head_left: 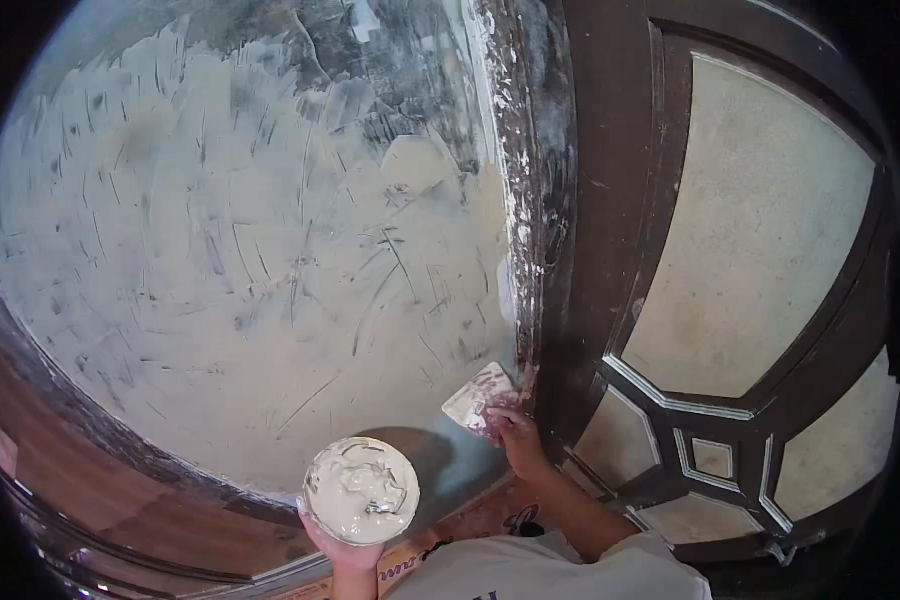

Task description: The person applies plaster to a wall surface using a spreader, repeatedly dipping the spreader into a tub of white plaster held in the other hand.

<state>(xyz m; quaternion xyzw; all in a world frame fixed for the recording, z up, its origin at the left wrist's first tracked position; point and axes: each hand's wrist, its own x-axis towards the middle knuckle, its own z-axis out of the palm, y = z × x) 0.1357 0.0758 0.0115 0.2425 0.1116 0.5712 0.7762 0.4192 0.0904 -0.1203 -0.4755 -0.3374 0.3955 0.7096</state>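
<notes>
My left hand holds a round tub from beneath. Thick cream-coloured putty fills it, its surface stirred into soft peaks. In my right hand is a flat, pinkish putty spreader, smeared with white putty and gripped by its lower edge. The spreader is at the lower right part of the wall, close to the door frame; whether it touches the wall I cannot tell. Uneven cream putty covers most of the wall, with dark streaks and scratches showing through.
A dark door frame spattered with white runs up the wall's right side. Beyond it stands a dark panelled door with pale inset panels. Brown skirting curves along the lower left. Printed cardboard lies low, near my body.
</notes>
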